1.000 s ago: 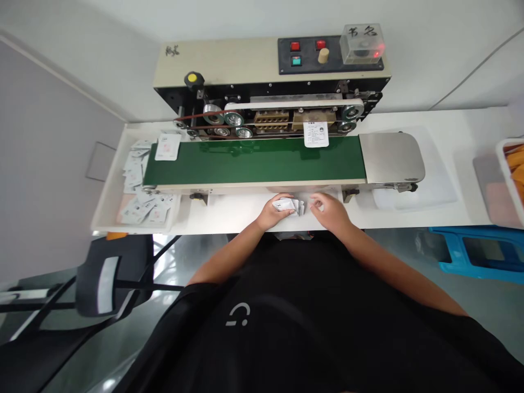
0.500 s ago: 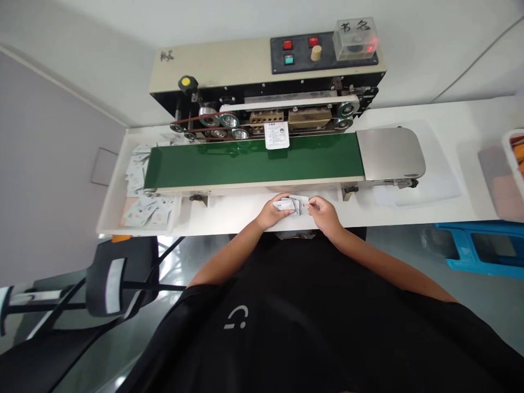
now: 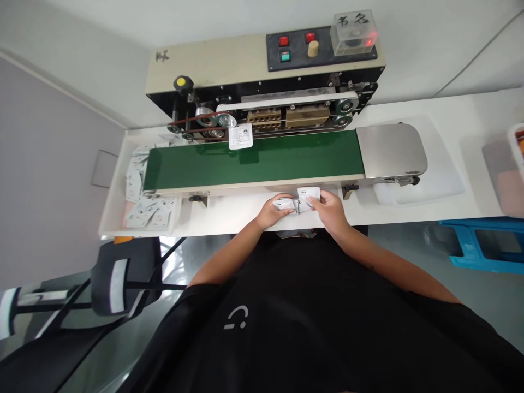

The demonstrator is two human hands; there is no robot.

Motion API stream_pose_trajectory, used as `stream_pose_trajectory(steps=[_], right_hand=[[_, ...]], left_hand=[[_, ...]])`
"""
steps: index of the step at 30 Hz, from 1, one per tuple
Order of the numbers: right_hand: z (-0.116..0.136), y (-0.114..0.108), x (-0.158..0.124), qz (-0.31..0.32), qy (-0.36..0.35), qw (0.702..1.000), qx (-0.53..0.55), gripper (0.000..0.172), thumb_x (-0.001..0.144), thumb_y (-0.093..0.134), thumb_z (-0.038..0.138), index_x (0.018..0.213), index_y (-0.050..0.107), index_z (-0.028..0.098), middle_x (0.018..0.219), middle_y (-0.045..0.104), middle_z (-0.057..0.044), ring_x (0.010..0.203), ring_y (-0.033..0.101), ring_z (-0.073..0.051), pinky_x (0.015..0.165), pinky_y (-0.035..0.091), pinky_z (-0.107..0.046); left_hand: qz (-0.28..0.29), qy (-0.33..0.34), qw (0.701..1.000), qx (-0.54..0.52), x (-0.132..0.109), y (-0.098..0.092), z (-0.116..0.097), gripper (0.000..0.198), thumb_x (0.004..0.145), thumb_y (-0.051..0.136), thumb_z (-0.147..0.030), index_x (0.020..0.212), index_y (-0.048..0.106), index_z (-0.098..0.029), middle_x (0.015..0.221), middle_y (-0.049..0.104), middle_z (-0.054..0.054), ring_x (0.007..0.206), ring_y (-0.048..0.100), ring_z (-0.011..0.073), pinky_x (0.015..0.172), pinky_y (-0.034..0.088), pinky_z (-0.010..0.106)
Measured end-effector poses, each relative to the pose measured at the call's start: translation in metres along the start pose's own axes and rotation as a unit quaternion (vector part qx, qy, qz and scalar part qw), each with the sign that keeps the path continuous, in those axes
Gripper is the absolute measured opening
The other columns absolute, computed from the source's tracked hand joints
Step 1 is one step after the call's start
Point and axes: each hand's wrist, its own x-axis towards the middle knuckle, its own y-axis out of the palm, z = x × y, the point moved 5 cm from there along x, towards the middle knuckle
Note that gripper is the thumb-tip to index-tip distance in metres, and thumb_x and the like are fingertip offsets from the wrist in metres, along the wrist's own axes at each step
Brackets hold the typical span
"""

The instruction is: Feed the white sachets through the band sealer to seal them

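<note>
My left hand is closed around a small stack of white sachets, thumb on top, just in front of the machine. My right hand pinches one white sachet with dark print, lifted beside the stack. Beyond my hands runs the green conveyor belt of a band sealing machine. Another printed sachet hangs from the machine's rollers, in front of the belt's back edge.
At the left end of the belt a white bin holds many sachets. A metal plate extends the belt on the right. A translucent tub stands at the far right, near a blue stool. A black chair is at the lower left.
My right hand has drawn one sachet up and away from the stack, slightly to the right. The sachet in the machine has travelled left along the rollers. My left hand stays put.
</note>
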Motion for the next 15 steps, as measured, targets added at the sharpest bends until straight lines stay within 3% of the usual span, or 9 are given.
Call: stream_pose_trajectory(steps=[5, 10, 15], right_hand=[[0.046, -0.022, -0.011, -0.031, 0.007, 0.996, 0.082, 0.050, 0.075, 0.087, 0.044, 0.114, 0.076, 0.015, 0.114, 0.077, -0.010, 0.096, 0.075, -0.020, 0.081, 0.066, -0.033], [0.088, -0.045, -0.018, -0.025, -0.032, 0.996, 0.079, 0.040, 0.077, 0.088, 0.041, 0.109, 0.076, 0.017, 0.107, 0.076, -0.007, 0.082, 0.074, -0.015, 0.064, 0.063, -0.026], [0.119, -0.084, 0.012, -0.112, -0.074, 0.985, 0.106, 0.037, 0.082, 0.086, 0.038, 0.107, 0.070, 0.017, 0.082, 0.074, -0.004, 0.056, 0.066, -0.012, 0.048, 0.055, -0.023]], left_hand=[[0.005, -0.006, 1.000, 0.010, 0.000, 0.000, 0.000, 0.062, 0.077, 0.092, -0.049, 0.125, 0.072, -0.017, 0.127, 0.075, 0.014, 0.115, 0.071, 0.0264, 0.105, 0.054, 0.037], [-0.007, -0.016, 1.000, 0.002, 0.001, -0.001, 0.003, 0.061, 0.075, 0.093, -0.049, 0.123, 0.072, -0.017, 0.122, 0.076, 0.013, 0.108, 0.071, 0.0244, 0.098, 0.055, 0.034], [-0.014, -0.025, 1.000, -0.007, 0.001, 0.000, 0.009, 0.063, 0.073, 0.093, -0.049, 0.122, 0.071, -0.016, 0.116, 0.075, 0.012, 0.101, 0.070, 0.0214, 0.091, 0.055, 0.031]])
